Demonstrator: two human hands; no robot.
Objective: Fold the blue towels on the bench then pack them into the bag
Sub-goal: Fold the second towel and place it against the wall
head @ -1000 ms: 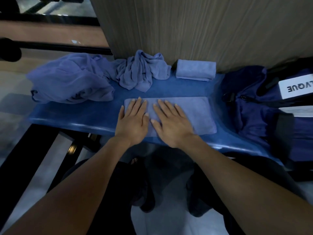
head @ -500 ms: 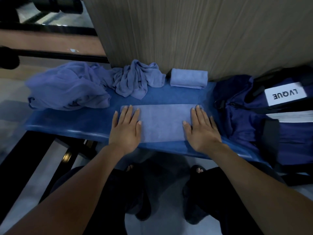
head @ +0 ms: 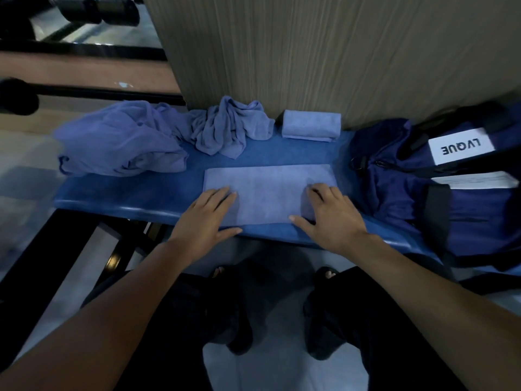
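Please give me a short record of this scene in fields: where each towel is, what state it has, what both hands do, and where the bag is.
flat towel: spread at the front of the bench, partly folded
left hand: fingers straight, on its left end
right hand: fingers bent at its right end
folded towel: by the wall
crumpled towels: two heaps, left and centre back
bag: right end of the bench, no towel seen inside

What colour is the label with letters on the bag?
White with black letters, on the dark blue bag; label shows in the head view.
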